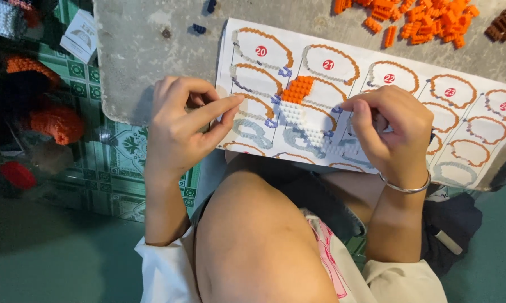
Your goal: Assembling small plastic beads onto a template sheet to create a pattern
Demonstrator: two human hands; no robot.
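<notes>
Left hand (180,126) over sheet (472,120) edge, thumb and forefinger pinched together, anything between them too small to tell; right hand (390,132) curled on sheet just right of model (306,112), grip contents hidden; orange-white model lies mid-sheet between hands; orange bricks (427,19) heaped at slab (152,50) top

Small white box (80,35) upper left on green tiles (tilted); printed instruction sheet (376,90) on slab

Orange and white brick piece (300,106), orange loose bricks (427,19), green patterned floor tiles (110,163)
</notes>
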